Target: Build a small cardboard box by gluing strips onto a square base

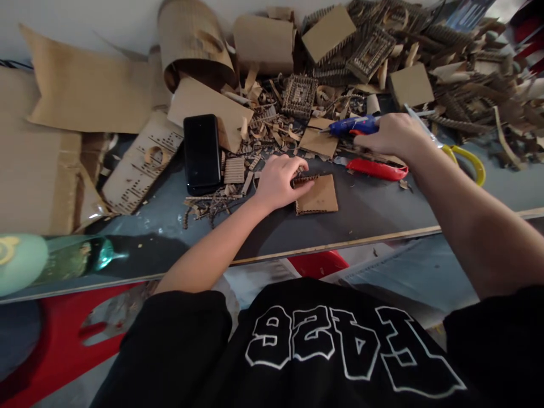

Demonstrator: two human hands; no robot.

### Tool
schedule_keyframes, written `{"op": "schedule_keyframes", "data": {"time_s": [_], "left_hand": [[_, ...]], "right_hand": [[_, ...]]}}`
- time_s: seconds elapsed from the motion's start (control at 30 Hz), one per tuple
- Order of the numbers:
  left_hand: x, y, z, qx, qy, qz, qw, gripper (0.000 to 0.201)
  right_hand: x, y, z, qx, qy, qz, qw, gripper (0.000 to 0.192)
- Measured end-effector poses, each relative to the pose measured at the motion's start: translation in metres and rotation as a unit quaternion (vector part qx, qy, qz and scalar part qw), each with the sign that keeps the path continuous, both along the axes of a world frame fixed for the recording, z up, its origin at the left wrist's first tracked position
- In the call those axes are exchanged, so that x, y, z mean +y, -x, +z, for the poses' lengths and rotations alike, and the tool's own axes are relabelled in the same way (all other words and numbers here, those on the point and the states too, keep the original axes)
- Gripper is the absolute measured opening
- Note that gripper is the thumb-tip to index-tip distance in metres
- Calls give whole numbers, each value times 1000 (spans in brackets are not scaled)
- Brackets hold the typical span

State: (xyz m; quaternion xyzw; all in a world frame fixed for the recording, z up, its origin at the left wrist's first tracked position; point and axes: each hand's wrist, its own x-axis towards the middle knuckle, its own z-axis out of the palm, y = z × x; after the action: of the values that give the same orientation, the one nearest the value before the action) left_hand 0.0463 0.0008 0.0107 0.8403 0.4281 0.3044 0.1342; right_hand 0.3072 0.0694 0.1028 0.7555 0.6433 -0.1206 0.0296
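1. Pressing down on a small cardboard square [317, 195] at the middle of the frame, the left hand [278, 181] lay flat with its fingers curled over the square's upper left edge, where a ribbed corrugated strip [304, 179] sat under the fingertips
2. The right hand [393, 136], right of centre and higher up, was closed around the rear of a blue glue gun [351, 124], whose nozzle pointed left toward a loose cardboard scrap [318, 141]
3. Judging by this, the step in hand looked like fixing the strip to the square: one hand steadied the piece while the other fetched the gun
4. The next move would likely call for bringing the nozzle over to the strip's edge without letting the square slide on the dark surface [374, 209]
5. A red utility knife [376, 169] lay just right of the square, yellow-handled scissors [465, 158] sat beyond the right wrist, and a black phone [202, 153] rested left of centre
6. Hidden or unclear: the gun's trigger and grip were covered by the hand, the scissor blades were partly behind the wrist, and whether glue already sat on the strip could not be told; a blurred green object at the lower left stayed unreadable
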Motion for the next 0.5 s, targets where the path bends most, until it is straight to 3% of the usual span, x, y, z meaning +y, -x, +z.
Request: {"op": "schedule_keyframes", "data": {"time_s": [0.1,0.2,0.33,0.43,0.5], "left_hand": [[0,0,-1,19,17,-19,999,32],[1,-1,2,22,41,-22,999,31],[2,0,5,7,82,-30,996,37],[2,0,8,6,100,-34,994,35],[1,0,10,11,106,-27,994,32]], "right_hand": [[-2,-7,4,64,-75,-27,995,32],[-17,-17,1,186,-140,-58,971,27],[-37,-24,-3,443,-122,-78,885,19],[-34,-24,15,554,-162,-62,814,21],[-24,-25,36,541,-210,-44,813,12]]}}
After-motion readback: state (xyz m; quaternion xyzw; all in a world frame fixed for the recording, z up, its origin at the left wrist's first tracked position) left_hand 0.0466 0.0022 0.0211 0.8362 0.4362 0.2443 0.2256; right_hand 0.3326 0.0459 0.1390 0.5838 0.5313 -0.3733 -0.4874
